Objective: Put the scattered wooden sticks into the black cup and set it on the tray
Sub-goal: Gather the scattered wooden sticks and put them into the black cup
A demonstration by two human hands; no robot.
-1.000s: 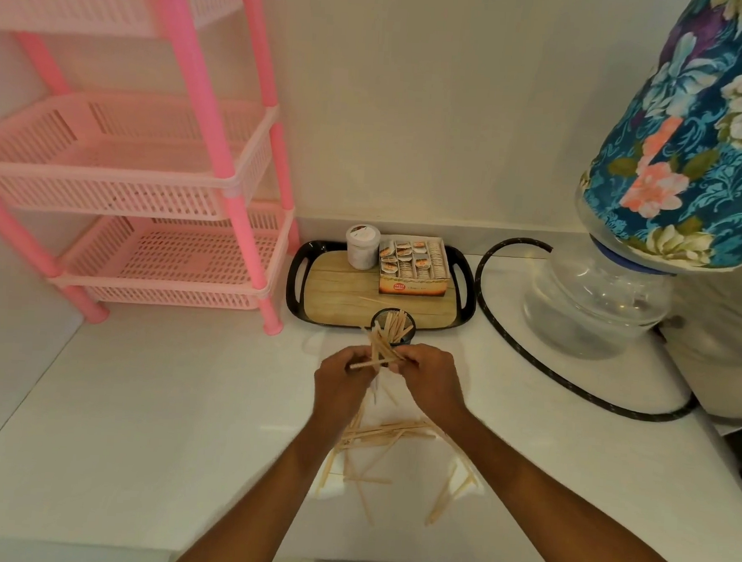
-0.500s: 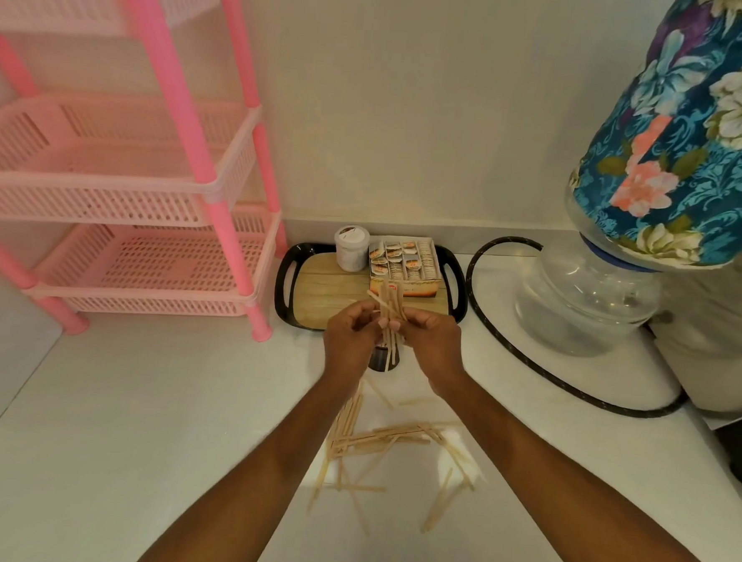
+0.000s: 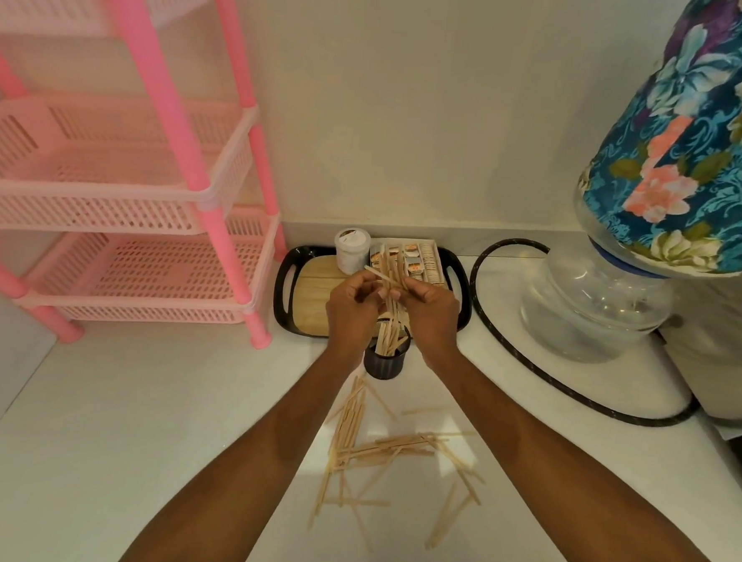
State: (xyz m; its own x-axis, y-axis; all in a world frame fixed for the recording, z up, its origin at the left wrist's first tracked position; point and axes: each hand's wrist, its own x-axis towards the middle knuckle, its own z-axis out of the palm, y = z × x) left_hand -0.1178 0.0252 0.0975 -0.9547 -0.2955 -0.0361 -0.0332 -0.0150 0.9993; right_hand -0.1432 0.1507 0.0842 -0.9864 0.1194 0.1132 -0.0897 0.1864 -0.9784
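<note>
Fingers [image 3: 373, 291] of left hand [image 3: 352, 310] and right hand [image 3: 430, 312] pinch thin flat sticks [image 3: 387, 277] above the round black cup [image 3: 383, 364]; more lie scattered near, tray [image 3: 288, 293] farther, hose [image 3: 508, 242] right.

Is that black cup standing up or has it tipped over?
Upright. The black cup stands on its base on the counter, mouth up, with wooden sticks poking out of the top.
</note>
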